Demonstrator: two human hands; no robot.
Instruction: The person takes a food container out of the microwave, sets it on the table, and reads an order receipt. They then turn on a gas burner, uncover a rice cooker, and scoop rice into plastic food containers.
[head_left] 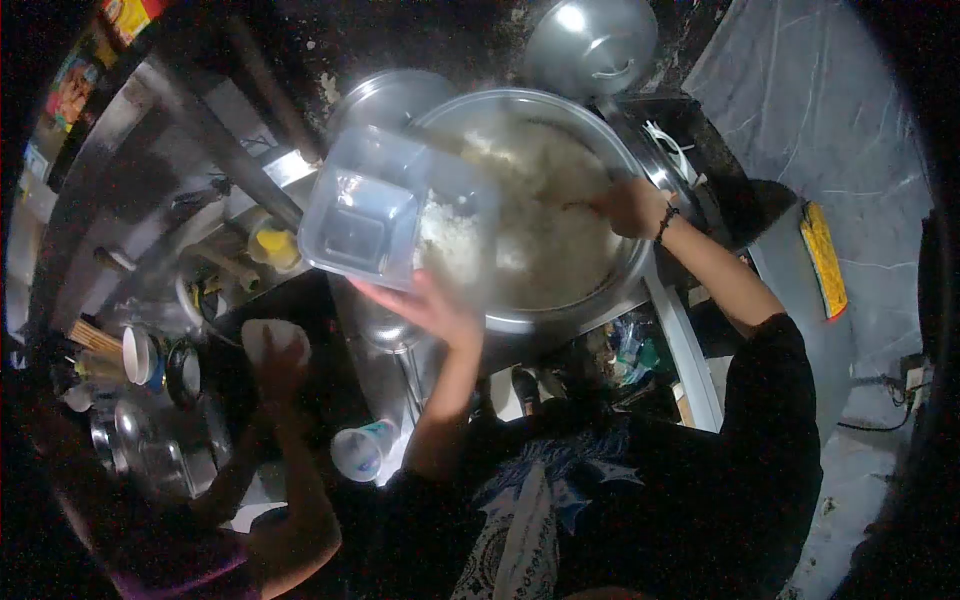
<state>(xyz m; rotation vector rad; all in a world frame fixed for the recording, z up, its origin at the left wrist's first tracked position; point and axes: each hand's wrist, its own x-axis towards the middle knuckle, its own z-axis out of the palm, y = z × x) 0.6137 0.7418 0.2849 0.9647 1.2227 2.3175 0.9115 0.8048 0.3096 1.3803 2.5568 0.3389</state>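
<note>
A clear plastic container [362,225] with compartments rests on my left hand [430,305], whose fingers are under its near edge. White rice [450,240] lies in its right-hand compartment. The container overlaps the left rim of a large round metal pot [555,318], which holds pale rice [550,245] under haze or steam. Over the pot's right side is my right hand [632,208], its fingers closed round something dark and thin that blurs into the rice. A dark bracelet circles my right wrist.
Metal lids [592,45] stand behind the pot. At the lower left, a co-worker's hand [285,350] holds a white item [262,340]. Bowls [140,355] are at the far left, a plastic cup [362,450] near my left forearm, a yellow packet [824,262] at right.
</note>
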